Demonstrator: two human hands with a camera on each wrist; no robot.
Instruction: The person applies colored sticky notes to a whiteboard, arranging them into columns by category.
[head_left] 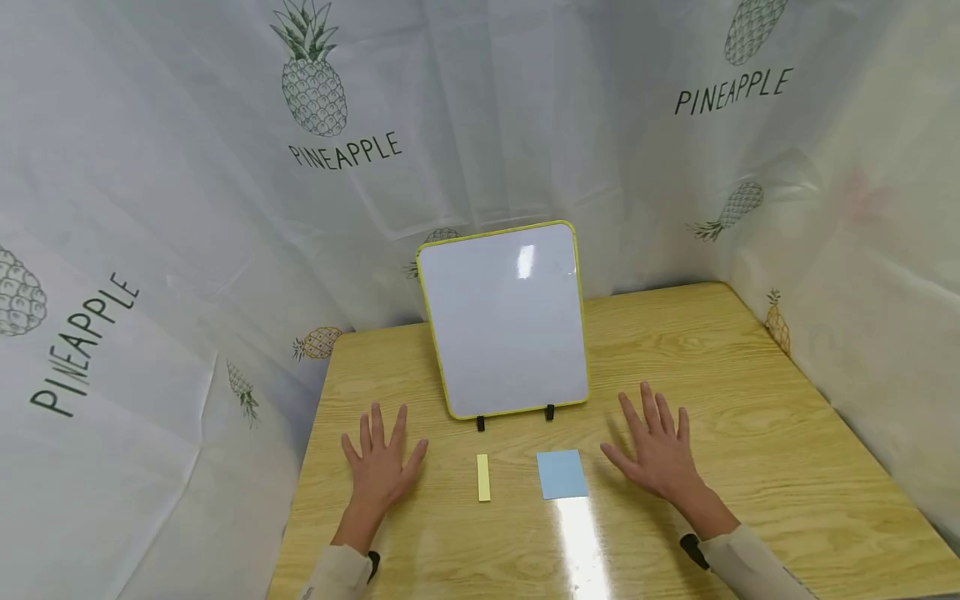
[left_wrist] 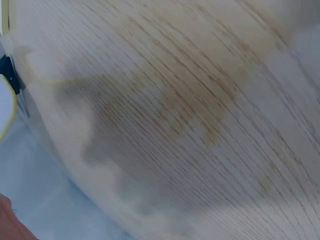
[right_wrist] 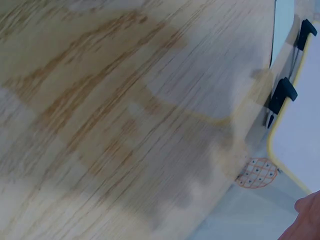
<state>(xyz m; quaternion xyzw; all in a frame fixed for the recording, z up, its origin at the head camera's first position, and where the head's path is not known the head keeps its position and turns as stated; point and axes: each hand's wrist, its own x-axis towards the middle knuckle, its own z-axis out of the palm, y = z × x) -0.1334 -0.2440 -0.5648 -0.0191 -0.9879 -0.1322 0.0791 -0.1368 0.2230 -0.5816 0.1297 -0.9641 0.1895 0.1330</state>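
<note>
My left hand point(head_left: 377, 471) is spread out over the left part of the table, fingers straight and holding nothing. On the right side, my right hand point(head_left: 660, 454) is likewise spread with nothing in it. Between them lie a narrow yellow strip of sticky notes point(head_left: 483, 477), closer to the left hand, and a light blue square sticky note pad point(head_left: 562, 474), closer to the right. Behind these stands a whiteboard point(head_left: 506, 321) with a yellow rim, tilted back on black feet point(head_left: 550, 412). Only a bit of each hand shows in the wrist views.
The wood-grain table point(head_left: 750, 467) is enclosed by white curtains point(head_left: 525, 125) printed with pineapples at the back and both sides. A bright light reflection lies on the table in front of the blue pad.
</note>
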